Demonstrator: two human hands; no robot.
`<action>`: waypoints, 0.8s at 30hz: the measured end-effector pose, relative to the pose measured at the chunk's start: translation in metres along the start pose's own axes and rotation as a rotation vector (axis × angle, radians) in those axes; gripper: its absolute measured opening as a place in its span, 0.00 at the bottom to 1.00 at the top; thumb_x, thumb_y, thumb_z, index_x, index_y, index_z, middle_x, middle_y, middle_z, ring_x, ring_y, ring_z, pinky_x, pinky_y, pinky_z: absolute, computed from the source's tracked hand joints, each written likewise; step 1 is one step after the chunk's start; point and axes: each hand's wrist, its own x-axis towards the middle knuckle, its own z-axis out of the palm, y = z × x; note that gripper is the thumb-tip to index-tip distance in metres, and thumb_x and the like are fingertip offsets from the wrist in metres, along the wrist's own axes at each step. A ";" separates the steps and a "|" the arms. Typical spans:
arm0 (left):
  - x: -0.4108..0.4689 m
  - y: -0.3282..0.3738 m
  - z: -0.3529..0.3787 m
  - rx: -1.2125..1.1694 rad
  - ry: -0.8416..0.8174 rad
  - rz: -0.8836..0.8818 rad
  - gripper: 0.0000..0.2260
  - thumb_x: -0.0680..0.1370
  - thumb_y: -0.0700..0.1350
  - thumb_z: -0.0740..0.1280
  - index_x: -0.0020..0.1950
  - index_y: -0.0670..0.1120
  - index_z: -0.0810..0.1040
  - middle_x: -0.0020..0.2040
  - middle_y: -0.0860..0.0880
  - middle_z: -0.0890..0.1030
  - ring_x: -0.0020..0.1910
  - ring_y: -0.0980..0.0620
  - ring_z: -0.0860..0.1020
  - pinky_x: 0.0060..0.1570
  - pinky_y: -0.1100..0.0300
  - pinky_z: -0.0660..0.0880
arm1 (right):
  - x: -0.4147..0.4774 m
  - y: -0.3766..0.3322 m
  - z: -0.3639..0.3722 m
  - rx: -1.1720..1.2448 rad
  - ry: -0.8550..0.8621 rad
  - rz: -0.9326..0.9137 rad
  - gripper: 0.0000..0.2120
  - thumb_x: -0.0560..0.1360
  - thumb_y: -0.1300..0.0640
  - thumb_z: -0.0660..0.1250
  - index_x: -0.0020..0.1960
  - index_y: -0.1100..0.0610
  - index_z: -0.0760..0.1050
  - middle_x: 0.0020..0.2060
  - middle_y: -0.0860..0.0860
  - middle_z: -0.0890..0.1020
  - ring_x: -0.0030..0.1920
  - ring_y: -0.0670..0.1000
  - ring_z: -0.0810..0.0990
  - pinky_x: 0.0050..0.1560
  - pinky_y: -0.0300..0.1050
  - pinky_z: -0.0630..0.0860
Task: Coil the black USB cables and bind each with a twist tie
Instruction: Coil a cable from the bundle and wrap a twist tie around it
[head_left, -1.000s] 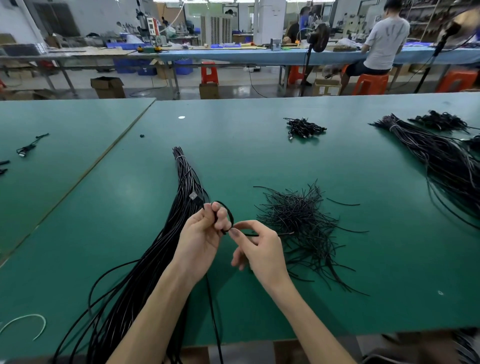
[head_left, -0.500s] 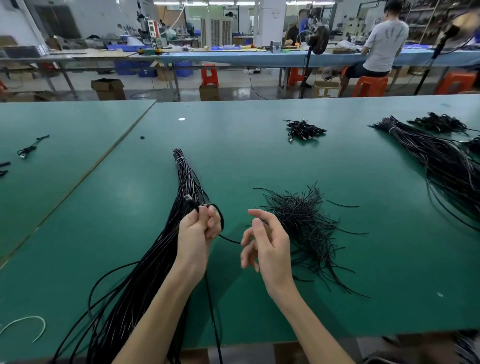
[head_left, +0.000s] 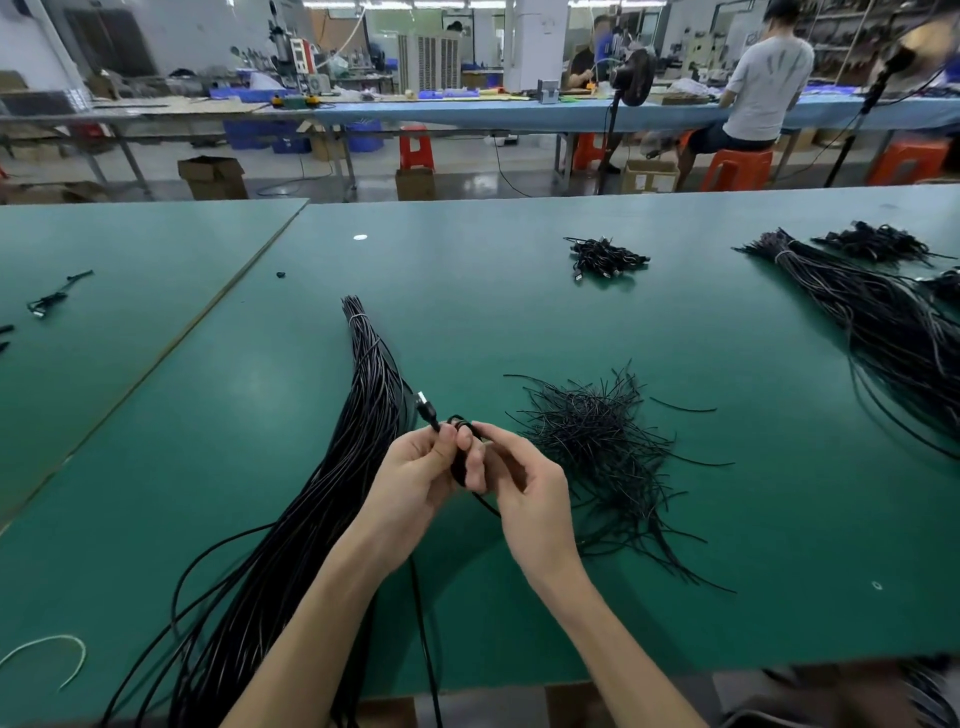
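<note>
My left hand (head_left: 415, 475) grips a small coil of black USB cable (head_left: 460, 457), with the silver-tipped plug (head_left: 426, 408) sticking up past my thumb. My right hand (head_left: 524, 488) pinches the same cable at the coil, fingers curled over it. The cable's loose length (head_left: 423, 623) hangs down toward the table's near edge. A long bundle of black USB cables (head_left: 332, 499) lies to the left, tied near its far end. A loose heap of black twist ties (head_left: 602, 441) sits just right of my hands.
Several bound coils (head_left: 605, 257) lie further back on the green table (head_left: 519, 322). Another big cable bundle (head_left: 872, 322) stretches along the right. A white tie (head_left: 57, 649) lies front left. People work at benches behind.
My right hand, which had drawn back open half a second ago, has returned to the coil and pinches the cable. The plug now points up above my left thumb.
</note>
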 end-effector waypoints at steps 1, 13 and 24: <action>0.000 -0.001 0.001 0.036 0.014 0.013 0.13 0.85 0.46 0.61 0.45 0.42 0.77 0.39 0.43 0.78 0.37 0.48 0.77 0.46 0.56 0.78 | 0.000 0.001 -0.001 -0.003 0.026 0.008 0.16 0.83 0.67 0.65 0.62 0.52 0.83 0.49 0.52 0.86 0.49 0.48 0.85 0.52 0.41 0.82; -0.002 -0.001 -0.004 0.407 0.036 0.050 0.15 0.83 0.55 0.63 0.45 0.49 0.83 0.41 0.49 0.80 0.42 0.53 0.78 0.40 0.62 0.74 | -0.001 0.006 -0.005 -0.103 0.149 -0.029 0.15 0.83 0.62 0.67 0.62 0.46 0.84 0.46 0.46 0.82 0.43 0.48 0.80 0.42 0.45 0.76; 0.000 -0.002 -0.006 0.278 0.091 0.044 0.13 0.82 0.51 0.65 0.43 0.47 0.82 0.41 0.46 0.78 0.41 0.50 0.78 0.42 0.59 0.79 | -0.004 -0.001 0.001 -0.233 0.052 -0.075 0.15 0.85 0.54 0.64 0.70 0.51 0.79 0.52 0.44 0.77 0.46 0.44 0.81 0.48 0.36 0.77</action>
